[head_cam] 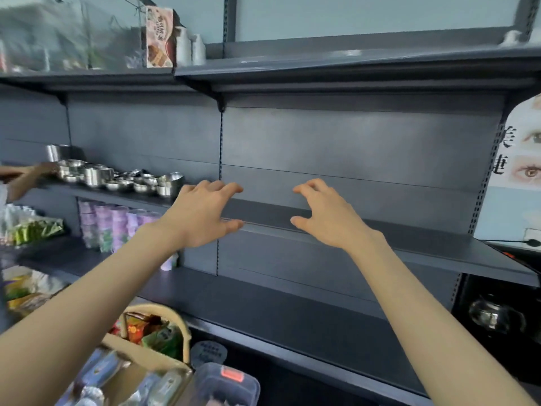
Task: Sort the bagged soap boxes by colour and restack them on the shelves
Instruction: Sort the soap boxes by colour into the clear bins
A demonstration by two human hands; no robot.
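Both my arms reach forward to the dark grey middle shelf (409, 247). My left hand (202, 213) and my right hand (325, 213) hover just in front of its front edge, a short gap between them. Fingers of both are spread and loosely bent, and neither holds anything. This shelf section bears nothing in front of me. Below my left arm stands a wicker basket (175, 326) with colourful bagged packets (152, 332) inside; I cannot tell whether they are the soap boxes.
Steel bowls (123, 177) crowd the same shelf to the left, where another person's hand (26, 174) reaches. Purple cups (117, 227) stand on the shelf below. A clear plastic box (231, 382) sits bottom centre. A glass kettle (491, 315) is at the right.
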